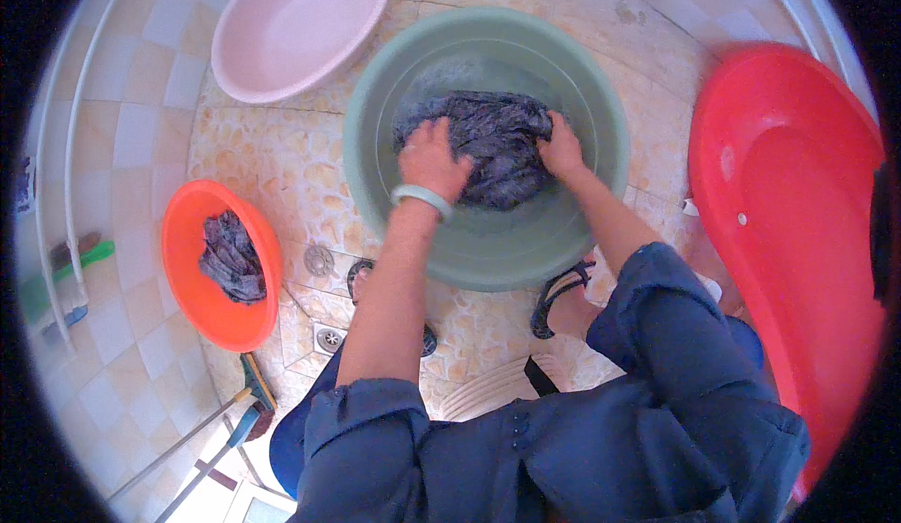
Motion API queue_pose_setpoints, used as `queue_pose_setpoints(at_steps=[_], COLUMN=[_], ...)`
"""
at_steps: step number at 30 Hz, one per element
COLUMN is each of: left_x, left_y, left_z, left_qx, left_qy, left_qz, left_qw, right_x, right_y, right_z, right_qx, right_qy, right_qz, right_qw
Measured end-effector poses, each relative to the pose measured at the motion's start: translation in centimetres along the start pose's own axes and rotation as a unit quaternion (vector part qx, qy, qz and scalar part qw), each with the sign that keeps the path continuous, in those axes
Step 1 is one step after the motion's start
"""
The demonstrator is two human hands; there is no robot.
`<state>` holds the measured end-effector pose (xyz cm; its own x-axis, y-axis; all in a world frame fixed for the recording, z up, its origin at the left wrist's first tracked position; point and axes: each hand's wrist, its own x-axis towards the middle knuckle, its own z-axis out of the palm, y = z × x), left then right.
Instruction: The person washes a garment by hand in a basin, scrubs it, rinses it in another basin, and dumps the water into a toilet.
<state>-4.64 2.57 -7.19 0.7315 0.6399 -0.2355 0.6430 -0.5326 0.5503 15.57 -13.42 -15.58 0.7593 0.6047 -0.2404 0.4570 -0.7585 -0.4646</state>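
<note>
A wet dark grey patterned cloth (pixel 500 164) lies bunched in water in a large green plastic basin (pixel 486 273). My left hand (pixel 433 160), with a pale bangle (pixel 421 197) at the wrist, rests on the left part of the cloth with the fingers spread. At the cloth's right edge, my right hand (pixel 561 146) grips a fold between thumb and fingers. Another dark grey patterned cloth (pixel 232 259) lies crumpled in an orange basin (pixel 179 290) to the left.
A pink basin (pixel 303 23) stands at the upper left, and a red plastic bathtub (pixel 795 192) lies along the right side. Two floor drains (pixel 319 260) are between the orange basin and my feet. Long-handled cleaning tools (pixel 243 428) lean at the lower left beside the tiled wall (pixel 134 241).
</note>
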Motion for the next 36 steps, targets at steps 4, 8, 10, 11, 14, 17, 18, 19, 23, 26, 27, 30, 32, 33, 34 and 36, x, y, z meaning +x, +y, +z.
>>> queue_pose_setpoints(at_steps=[4,8,10,11,14,17,18,19,23,26,27,30,32,33,34,36], left_x=[-1.4,-0.5,0.3,0.9,1.9,2.5,2.6,2.3,2.8,-0.4,-1.4,-3.3,-3.8,-3.9,-3.9,-3.8], left_y=[2.9,1.0,-2.0,-2.7,-4.0,-3.1,-2.4,-2.2,-2.1,-1.6,-0.5,1.9,0.9,0.2,1.0,1.1], left_z=[4.2,6.5,9.2,9.6,10.9,9.0,8.0,7.2,5.4,7.5,7.0,3.0,1.3,1.0,-0.6,-0.7], left_qx=[0.16,0.224,0.236,0.242,0.232,0.241,0.226,0.212,-0.139,-0.565,-0.657,-0.84,-0.87,-0.868,-0.867,-0.873], left_qy=[-0.11,-0.194,-0.196,-0.197,-0.194,-0.203,-0.205,-0.208,-0.066,0.146,0.093,-0.06,-0.139,-0.173,-0.188,-0.184], left_qz=[0.011,-0.009,-0.013,-0.014,0.005,0.028,0.025,0.019,-0.116,-0.306,-0.365,-0.284,-0.193,-0.15,-0.214,-0.206], left_qw=[0.981,0.955,0.952,0.95,0.953,0.949,0.952,0.955,0.981,0.752,0.653,0.459,0.431,0.441,0.41,0.402], right_x=[-3.3,-2.7,-2.5,-2.4,-1.7,-1.3,-1.5,-1.0,0.4,-3.8,-5.7,-12.4,-16.9,-18.5,-19.1,-19.5], right_y=[-1.5,-0.5,-0.9,-1.3,-0.9,-0.1,0.4,0.8,-1.6,-11.0,-12.9,-17.7,-19.6,-20.3,-20.3,-20.3], right_z=[2.3,2.2,2.4,2.2,2.2,3.1,3.4,3.7,1.4,-4.9,-5.7,-9.2,-11.1,-11.5,-11.5,-11.4], right_qx=[-0.152,-0.16,-0.144,-0.153,-0.172,-0.168,-0.166,-0.07,0.264,0.327,0.332,0.311,0.3,0.291,0.299,0.32], right_qy=[-0.145,-0.162,-0.144,-0.147,-0.166,-0.125,-0.099,-0.106,-0.061,-0.032,-0.024,-0.029,-0.087,-0.109,-0.119,-0.143], right_qz=[-0.043,-0.042,0.002,0.018,0.025,0.0,-0.009,0.037,0.126,0.033,-0.021,-0.186,-0.24,-0.269,-0.256,-0.229], right_qw=[0.977,0.973,0.979,0.977,0.971,0.978,0.981,0.991,0.954,0.944,0.943,0.931,0.919,0.912,0.911,0.908])
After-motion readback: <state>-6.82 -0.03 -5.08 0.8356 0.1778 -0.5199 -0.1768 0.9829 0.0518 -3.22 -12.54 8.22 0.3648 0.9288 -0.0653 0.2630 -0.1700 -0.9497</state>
